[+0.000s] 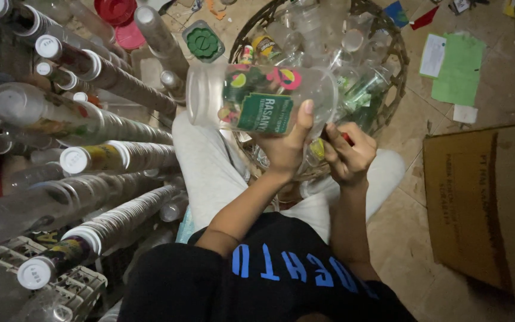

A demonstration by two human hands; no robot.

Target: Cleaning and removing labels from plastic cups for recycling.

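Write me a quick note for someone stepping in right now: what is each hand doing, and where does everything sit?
Left hand: grips a clear plastic cup with a colourful label, held sideways over the lap.
Right hand: closed on a small red-tipped tool at the cup's rim end.
Wicker basket ahead holds loose clear cups.
Long nested cup stacks lie to the left.
Done: many cups stacked. Left: the basketful, plus the cup in hand.

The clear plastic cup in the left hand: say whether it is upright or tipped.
Tipped: the cup lies sideways in the left hand, rim pointing left.
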